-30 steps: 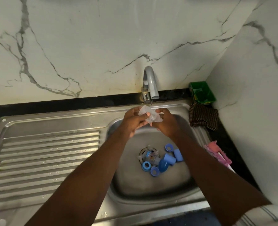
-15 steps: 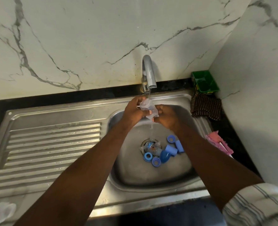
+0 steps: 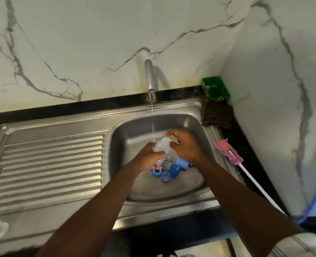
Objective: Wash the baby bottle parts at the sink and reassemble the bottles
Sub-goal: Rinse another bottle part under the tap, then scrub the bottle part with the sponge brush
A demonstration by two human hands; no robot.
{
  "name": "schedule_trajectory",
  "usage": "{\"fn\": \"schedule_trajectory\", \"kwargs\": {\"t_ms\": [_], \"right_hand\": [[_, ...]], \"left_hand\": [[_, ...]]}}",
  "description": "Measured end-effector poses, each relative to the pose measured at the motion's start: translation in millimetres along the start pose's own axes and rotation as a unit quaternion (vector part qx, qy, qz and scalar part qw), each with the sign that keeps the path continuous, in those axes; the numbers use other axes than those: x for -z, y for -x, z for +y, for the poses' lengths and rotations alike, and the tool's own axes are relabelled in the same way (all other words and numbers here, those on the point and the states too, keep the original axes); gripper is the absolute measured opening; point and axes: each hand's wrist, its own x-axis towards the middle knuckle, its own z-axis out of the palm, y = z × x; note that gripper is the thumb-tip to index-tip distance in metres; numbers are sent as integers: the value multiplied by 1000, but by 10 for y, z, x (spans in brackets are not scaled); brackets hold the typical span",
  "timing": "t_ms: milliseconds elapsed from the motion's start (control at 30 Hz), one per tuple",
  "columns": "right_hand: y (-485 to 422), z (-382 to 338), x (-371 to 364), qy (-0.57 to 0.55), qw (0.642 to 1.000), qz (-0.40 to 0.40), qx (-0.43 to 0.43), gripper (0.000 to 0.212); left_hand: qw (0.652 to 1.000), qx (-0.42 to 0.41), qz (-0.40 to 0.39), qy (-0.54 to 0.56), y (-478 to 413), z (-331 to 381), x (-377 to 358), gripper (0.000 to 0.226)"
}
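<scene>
left hand [image 3: 148, 158] and right hand [image 3: 185, 148] had dropped from the tap [image 3: 150, 81], gripping the clear bottle [image 3: 162, 147] slanted between them.

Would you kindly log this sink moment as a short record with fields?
tap: tap running, thin stream falling to the clear part
left hand: left hand grips the clear part from below
right hand: right hand pinches its upper end
sink: blue parts lie loose on the floor of the sink
right counter: brush, cloth, green tray
</scene>
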Motion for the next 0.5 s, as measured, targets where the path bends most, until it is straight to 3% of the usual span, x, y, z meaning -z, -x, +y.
{"fn": "schedule_trajectory", "kwargs": {"t_ms": [133,233,333,500], "right_hand": [[385,334,341,83,990,110,-29,29],[800,748,690,252,947,193,-38,24],[1209,969,944,315,919,205,-120,11],[1512,1200,1007,314,898,168,-257,18]], "left_hand": [[993,1,9,115,144,-75,-233,10],[992,15,3,125,184,-101,-390,23],[991,2,13,136,244,-117,-464,19],[991,-1,15,133,284,-123,-578,20]]}}
